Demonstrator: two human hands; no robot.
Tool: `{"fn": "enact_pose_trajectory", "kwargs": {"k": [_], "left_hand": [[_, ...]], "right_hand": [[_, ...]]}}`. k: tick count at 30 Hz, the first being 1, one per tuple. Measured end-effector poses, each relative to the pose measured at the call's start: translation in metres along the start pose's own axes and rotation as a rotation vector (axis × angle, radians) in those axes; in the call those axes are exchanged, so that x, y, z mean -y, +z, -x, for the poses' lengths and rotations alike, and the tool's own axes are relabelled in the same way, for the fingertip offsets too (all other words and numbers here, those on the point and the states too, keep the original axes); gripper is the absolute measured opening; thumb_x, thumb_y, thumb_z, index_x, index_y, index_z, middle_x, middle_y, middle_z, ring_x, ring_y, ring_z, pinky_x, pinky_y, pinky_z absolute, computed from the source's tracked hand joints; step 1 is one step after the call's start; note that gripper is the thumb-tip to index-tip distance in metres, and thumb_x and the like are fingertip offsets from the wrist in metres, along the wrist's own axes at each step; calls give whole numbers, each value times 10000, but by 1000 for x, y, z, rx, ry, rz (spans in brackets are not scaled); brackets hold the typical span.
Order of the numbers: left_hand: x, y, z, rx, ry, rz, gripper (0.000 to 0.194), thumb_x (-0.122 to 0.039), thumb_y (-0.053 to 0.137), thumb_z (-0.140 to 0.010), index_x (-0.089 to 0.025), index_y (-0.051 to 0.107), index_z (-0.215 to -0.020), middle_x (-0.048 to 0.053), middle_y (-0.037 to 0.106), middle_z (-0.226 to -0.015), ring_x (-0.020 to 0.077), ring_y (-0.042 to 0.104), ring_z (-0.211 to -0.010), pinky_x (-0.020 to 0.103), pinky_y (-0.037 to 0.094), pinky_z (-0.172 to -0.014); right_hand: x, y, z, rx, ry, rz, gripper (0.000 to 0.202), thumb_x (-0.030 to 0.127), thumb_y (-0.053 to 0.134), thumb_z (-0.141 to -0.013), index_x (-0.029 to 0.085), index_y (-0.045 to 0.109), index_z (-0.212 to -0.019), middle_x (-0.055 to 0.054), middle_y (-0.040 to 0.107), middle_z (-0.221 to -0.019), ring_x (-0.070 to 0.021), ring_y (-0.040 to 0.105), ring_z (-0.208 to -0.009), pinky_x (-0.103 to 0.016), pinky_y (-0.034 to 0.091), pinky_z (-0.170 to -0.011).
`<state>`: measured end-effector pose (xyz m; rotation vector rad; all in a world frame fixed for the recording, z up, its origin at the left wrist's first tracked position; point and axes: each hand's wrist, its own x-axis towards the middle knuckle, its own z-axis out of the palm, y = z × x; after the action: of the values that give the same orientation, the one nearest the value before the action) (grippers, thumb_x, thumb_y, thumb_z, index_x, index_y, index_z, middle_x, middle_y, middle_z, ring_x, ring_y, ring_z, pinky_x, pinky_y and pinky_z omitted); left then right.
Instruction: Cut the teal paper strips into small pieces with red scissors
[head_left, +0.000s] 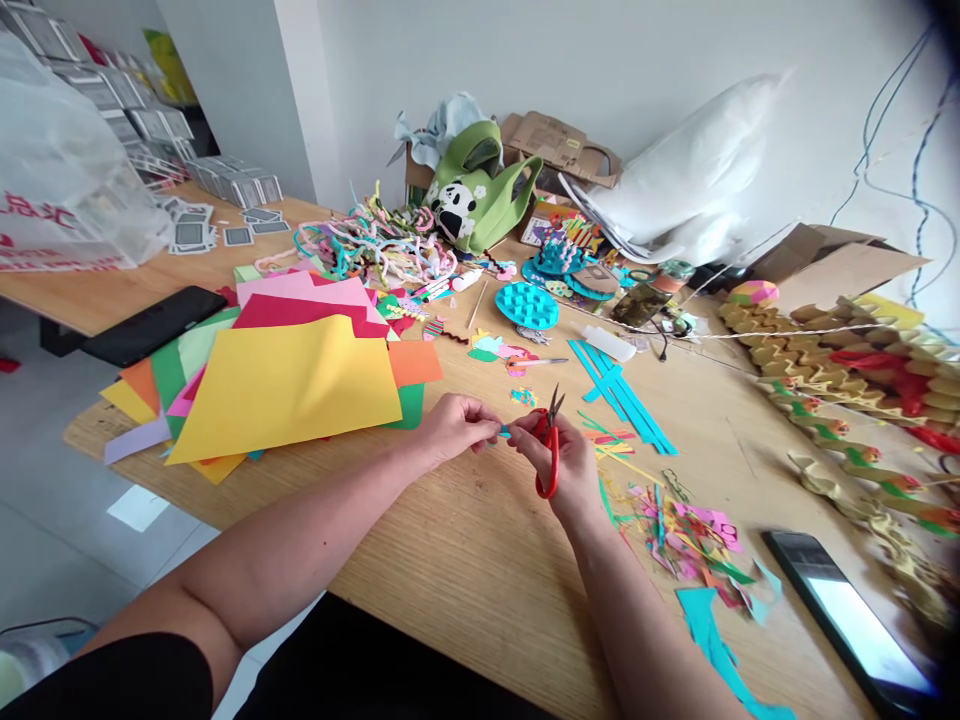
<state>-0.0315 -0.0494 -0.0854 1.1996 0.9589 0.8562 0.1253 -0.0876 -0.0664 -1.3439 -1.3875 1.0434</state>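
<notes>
Pinched between two bare hands, just left of the red-handled scissors [555, 460]: one tiny scrap of blue paper [505, 431], bright and narrow, mostly covered by fingertips, its full outline impossible to tell. Closed narrowly on it from the far side from the scissors, thumb and forefinger of the left hand [469, 425]; closed on its other end, thumb and forefinger of the right hand [576, 465]. Hooked over that same right hand, the one pair of scissors, red loops toward the wrist, two metal blades pointing away and slightly parted.

Piled well left of the scissors, one stack of coloured paper [292, 311], topped by one large yellow sheet [292, 385], the layers beneath too overlapped to count; past it, one flat black device [155, 326]. Just beyond the scissors, one small heap of blue and yellow bits [523, 397]; farther beyond, one pen [536, 361], one round blue piece [527, 305] and one green bag [487, 190] bearing one panda. Right of the scissors, several overlapping blue strips [626, 398], one white roll [608, 343], one litter of snippets [690, 530] too many to count, and one phone [847, 605], screen lit.
</notes>
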Motion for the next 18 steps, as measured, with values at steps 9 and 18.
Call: {"fn": "enact_pose_trajectory", "kwargs": {"k": [9, 18], "left_hand": [[-3, 2, 2, 31, -51, 68, 140, -241, 638, -678, -110, 645, -629, 25, 610, -564, 87, 509, -455, 222, 418, -456], [-3, 3, 3, 62, -97, 130, 97, -173, 693, -625, -105, 637, -667, 19, 610, -581, 77, 508, -482, 218, 422, -472]], "right_hand": [[-4, 1, -2, -4, 35, -20, 229, 332, 719, -675, 181, 563, -747, 1, 582, -677, -134, 514, -607, -245, 394, -555], [-6, 1, -2, -39, 47, -40, 255, 374, 728, -676, 184, 572, -745, -8, 603, -699, -147, 541, -617, -259, 431, -578]]}}
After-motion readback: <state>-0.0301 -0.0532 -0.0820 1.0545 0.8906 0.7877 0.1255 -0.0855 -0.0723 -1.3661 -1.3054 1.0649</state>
